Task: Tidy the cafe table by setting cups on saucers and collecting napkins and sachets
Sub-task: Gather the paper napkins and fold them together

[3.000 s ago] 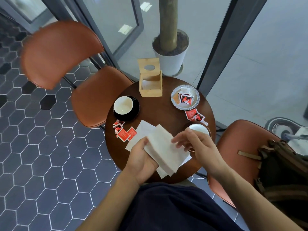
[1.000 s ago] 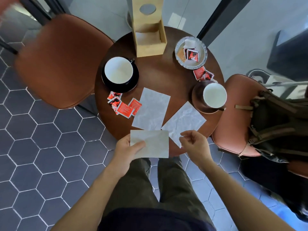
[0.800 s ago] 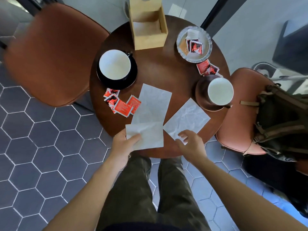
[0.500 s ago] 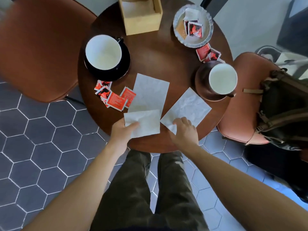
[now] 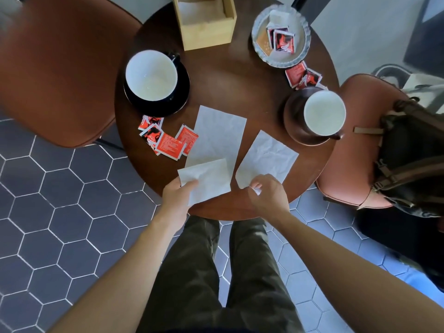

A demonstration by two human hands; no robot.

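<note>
Round dark wooden table [image 5: 223, 75] seen from above, person standing at its near edge. Left hand [image 5: 176, 197] grips a folded white napkin [image 5: 206, 180] at its near-left corner, thumb on top and fingers curled beneath; the napkin overlaps the near end of a second napkin [image 5: 219, 133] lying flat at mid-table. Right hand [image 5: 268, 194] sits at the near corner of a third napkin [image 5: 268, 157], fingers curled and pinching that corner, which is lifted and curled a little while the rest lies flat on the table right of centre. Left of the flat napkins, a loose cluster of red sachets [image 5: 167, 141], the nearest one touching the edge of the middle napkin. Behind them, a white-lined cup [image 5: 151, 75] stands on a black saucer [image 5: 179, 102] at the left of the table. At the right edge, another cup [image 5: 324, 112] stands on a brown saucer [image 5: 294, 116], set toward the saucer's right side. A few more red sachets [image 5: 302, 76] lie between that saucer and a silver dish [image 5: 301, 54] at the far right, which holds further sachets. A wooden napkin box [image 5: 209, 32] stands at the far edge. Brown chair [image 5: 60, 73] to the left; a second chair [image 5: 355, 150] to the right carries a dark backpack [image 5: 413, 152]. Grey hexagonal floor tiles [image 5: 60, 212] below.
</note>
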